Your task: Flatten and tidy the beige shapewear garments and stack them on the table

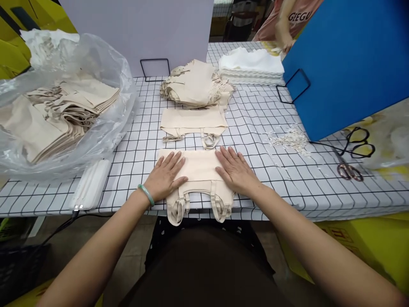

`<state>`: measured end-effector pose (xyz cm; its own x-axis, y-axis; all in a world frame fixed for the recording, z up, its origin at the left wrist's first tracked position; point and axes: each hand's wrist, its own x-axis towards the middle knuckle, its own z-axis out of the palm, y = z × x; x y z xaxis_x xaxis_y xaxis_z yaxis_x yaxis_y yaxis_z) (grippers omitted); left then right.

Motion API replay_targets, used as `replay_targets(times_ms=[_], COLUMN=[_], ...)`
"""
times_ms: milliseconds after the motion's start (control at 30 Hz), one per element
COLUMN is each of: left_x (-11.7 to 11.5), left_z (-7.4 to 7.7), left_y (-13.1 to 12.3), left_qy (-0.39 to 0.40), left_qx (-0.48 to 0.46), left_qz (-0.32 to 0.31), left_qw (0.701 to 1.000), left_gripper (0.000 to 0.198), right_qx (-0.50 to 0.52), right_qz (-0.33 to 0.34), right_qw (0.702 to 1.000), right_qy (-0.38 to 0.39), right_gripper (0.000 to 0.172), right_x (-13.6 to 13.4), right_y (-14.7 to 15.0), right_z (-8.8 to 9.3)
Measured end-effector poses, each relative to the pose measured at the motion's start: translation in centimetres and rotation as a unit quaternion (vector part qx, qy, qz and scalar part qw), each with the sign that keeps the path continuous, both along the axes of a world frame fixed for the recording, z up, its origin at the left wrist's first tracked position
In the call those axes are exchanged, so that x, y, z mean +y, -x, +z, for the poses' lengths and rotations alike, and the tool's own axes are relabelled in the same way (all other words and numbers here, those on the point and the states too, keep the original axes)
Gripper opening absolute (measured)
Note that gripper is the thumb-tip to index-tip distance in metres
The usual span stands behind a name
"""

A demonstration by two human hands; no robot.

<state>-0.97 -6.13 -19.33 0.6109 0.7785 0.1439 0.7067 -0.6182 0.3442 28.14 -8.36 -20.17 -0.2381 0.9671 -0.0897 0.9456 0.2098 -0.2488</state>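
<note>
A beige strapped bra top [200,166] lies flat at the table's front edge, its straps hanging over toward me. My left hand [166,174], with a green bangle at the wrist, rests open on its left side, fingers spread. On its right side my right hand [235,170] lies flat and open as well. Just beyond it sits a second beige bra top [193,119], folded, with its straps toward me. Behind that is a heaped pile of beige garments [198,83].
A clear plastic bag [124,102] of folded beige garments stands left, beside a white power bank [91,185]. White stacked pieces [251,64] lie at the back. Blue [348,64] and lilac panels [137,30], scissors [349,170], glasses [359,143] and white scraps [292,140] surround. Another person's arm [284,27] shows behind.
</note>
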Motion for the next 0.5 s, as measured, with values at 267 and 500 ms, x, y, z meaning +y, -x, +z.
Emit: replay_targets(times_ms=[267,500], left_x=[-9.4,-6.8], left_z=[3.8,3.1], left_y=[-6.4,-8.0], left_qy=[0.129,-0.013], left_qx=[-0.266,-0.208], left_qz=[0.091,0.028], left_qw=[0.951,0.978], left_gripper=[0.006,0.013], right_qx=[0.026,0.122], right_qz=[0.058,0.079], right_qw=[0.998,0.985], right_qy=[0.008,-0.092], right_gripper=[0.061,0.042], right_x=[1.5,1.2], right_y=[0.3,1.0], right_z=[2.0,2.2])
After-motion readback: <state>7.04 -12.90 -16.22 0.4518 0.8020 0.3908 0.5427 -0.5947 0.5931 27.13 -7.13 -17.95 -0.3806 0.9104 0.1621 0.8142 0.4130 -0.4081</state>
